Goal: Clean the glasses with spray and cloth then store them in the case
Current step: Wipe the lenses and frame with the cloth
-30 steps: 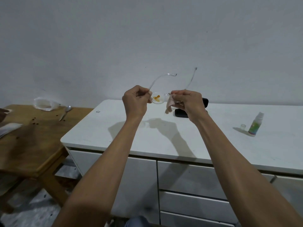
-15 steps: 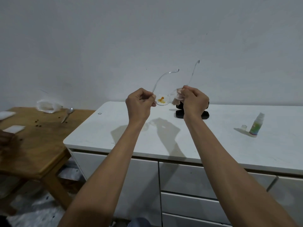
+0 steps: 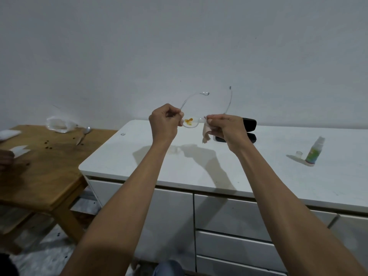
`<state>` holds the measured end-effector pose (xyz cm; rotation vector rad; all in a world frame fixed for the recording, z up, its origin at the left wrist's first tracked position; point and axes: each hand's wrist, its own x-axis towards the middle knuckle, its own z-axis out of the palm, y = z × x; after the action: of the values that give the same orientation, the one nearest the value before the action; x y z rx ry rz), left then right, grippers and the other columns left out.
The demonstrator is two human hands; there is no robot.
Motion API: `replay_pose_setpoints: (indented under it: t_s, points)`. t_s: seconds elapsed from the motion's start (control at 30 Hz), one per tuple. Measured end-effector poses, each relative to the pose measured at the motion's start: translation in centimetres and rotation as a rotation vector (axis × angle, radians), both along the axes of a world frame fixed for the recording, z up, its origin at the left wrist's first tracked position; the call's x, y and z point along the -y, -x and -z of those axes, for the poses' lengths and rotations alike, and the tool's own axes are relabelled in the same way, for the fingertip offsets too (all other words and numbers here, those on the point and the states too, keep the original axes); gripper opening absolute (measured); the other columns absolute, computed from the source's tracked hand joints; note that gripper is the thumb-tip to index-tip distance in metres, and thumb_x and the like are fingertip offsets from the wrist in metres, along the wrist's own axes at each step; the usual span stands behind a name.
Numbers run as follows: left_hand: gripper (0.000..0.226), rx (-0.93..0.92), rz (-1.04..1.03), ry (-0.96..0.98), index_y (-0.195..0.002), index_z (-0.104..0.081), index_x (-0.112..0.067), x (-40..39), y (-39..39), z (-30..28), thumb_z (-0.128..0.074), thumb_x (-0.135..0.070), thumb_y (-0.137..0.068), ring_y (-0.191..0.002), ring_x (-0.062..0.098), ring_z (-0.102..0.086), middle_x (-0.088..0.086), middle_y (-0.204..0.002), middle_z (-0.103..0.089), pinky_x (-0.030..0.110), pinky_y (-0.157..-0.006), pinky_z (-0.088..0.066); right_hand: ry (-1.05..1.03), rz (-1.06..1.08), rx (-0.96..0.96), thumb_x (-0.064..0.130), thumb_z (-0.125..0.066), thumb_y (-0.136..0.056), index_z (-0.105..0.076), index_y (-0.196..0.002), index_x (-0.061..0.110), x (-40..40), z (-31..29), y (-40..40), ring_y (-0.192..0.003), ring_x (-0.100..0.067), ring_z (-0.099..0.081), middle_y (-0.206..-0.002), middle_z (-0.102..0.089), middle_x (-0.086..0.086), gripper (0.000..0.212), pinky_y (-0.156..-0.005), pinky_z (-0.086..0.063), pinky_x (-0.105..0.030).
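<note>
Clear-framed glasses [image 3: 191, 122] hang in the air above the white cabinet top [image 3: 199, 166], temples pointing up and away. An orange smear shows on the left lens. My left hand [image 3: 164, 123] pinches the left end of the frame. My right hand [image 3: 226, 129] holds the right lens wrapped in a small pinkish cloth [image 3: 206, 133], whose corner dangles below. Behind my right hand lies the open black case [image 3: 250, 128], partly hidden. The spray bottle [image 3: 314, 151] stands at the right with its clear cap [image 3: 299, 154] beside it.
A wooden table [image 3: 39, 166] stands to the left, lower than the cabinet. On it lie a crumpled plastic bag [image 3: 58, 124], a spoon [image 3: 83, 134], white papers and dark crumbs. Another person's hand [image 3: 6, 157] shows at the left edge. Cabinet drawers [image 3: 229, 216] face me below.
Both hands with the glasses dipped slightly lower and the cloth corner now dangles below my right hand again. The head view shifted a little.
</note>
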<state>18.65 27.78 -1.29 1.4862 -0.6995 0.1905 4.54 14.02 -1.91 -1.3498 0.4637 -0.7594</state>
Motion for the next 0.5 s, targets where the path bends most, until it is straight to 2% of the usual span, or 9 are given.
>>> replay_pose_setpoints:
  t_s: [0.07, 0.2, 0.27, 0.33, 0.4, 0.5]
  points:
    - [0.014, -0.025, -0.007, -0.025, -0.074, -0.068, -0.005, -0.4, -0.2, 0.6, -0.075, 0.005, -0.082, -0.055, 0.022, -0.068, 0.014, -0.068, -0.071, 0.039, -0.066, -0.063, 0.037, -0.024, -0.057, -0.005, -0.072, -0.088, -0.078, -0.1, -0.005, 0.0, 0.6, 0.1, -0.074, -0.02, -0.072, -0.087, -0.074, -0.015, 0.013, -0.066, -0.063, -0.027]
    - [0.011, -0.064, -0.032, -0.02, -0.076, -0.069, -0.002, -0.9, -0.5, 1.7, -0.074, 0.006, -0.082, -0.054, 0.022, -0.066, 0.016, -0.071, -0.072, 0.042, -0.067, -0.064, 0.197, 0.009, -0.15, 0.002, -0.076, -0.086, -0.08, -0.093, 0.0, 0.2, 1.1, 0.2, -0.079, -0.031, -0.075, -0.083, -0.077, -0.021, 0.009, -0.079, -0.065, -0.04]
    - [0.013, -0.078, -0.04, -0.006, -0.075, -0.068, -0.003, -1.1, -0.8, 2.0, -0.073, 0.007, -0.083, -0.055, 0.023, -0.065, 0.016, -0.071, -0.072, 0.042, -0.066, -0.063, 0.255, 0.017, -0.174, 0.003, -0.075, -0.087, -0.078, -0.089, -0.003, 0.0, 0.8, 0.4, -0.072, -0.033, -0.074, -0.078, -0.075, -0.026, 0.007, -0.074, -0.064, -0.037]
    - [0.013, -0.074, -0.052, 0.006, -0.075, -0.066, -0.002, -1.1, -0.7, 2.0, -0.072, 0.007, -0.083, -0.054, 0.023, -0.065, 0.018, -0.072, -0.071, 0.041, -0.065, -0.063, 0.269, 0.026, -0.151, -0.001, -0.069, -0.091, -0.073, -0.089, -0.007, -0.6, 0.5, 0.6, -0.061, -0.036, -0.07, -0.071, -0.071, -0.032, 0.008, -0.064, -0.06, -0.029]
    - [0.011, -0.067, -0.074, 0.028, -0.076, -0.065, 0.002, -1.0, -0.4, 1.9, -0.071, 0.007, -0.083, -0.055, 0.024, -0.065, 0.02, -0.072, -0.071, 0.042, -0.064, -0.063, 0.224, 0.092, -0.082, -0.003, -0.065, -0.093, -0.071, -0.089, -0.004, -1.1, 0.6, 0.3, -0.057, -0.032, -0.07, -0.066, -0.072, -0.025, 0.007, -0.06, -0.057, -0.025]
    - [0.012, -0.058, -0.144, 0.066, -0.075, -0.064, 0.002, -0.6, -0.2, 1.8, -0.069, 0.008, -0.084, -0.057, 0.029, -0.068, 0.018, -0.069, -0.07, 0.044, -0.065, -0.063, 0.103, 0.232, 0.04, 0.001, -0.066, -0.094, -0.073, -0.093, 0.002, -2.0, 1.6, -0.5, -0.064, -0.016, -0.073, -0.077, -0.075, -0.014, 0.007, -0.062, -0.058, -0.019]
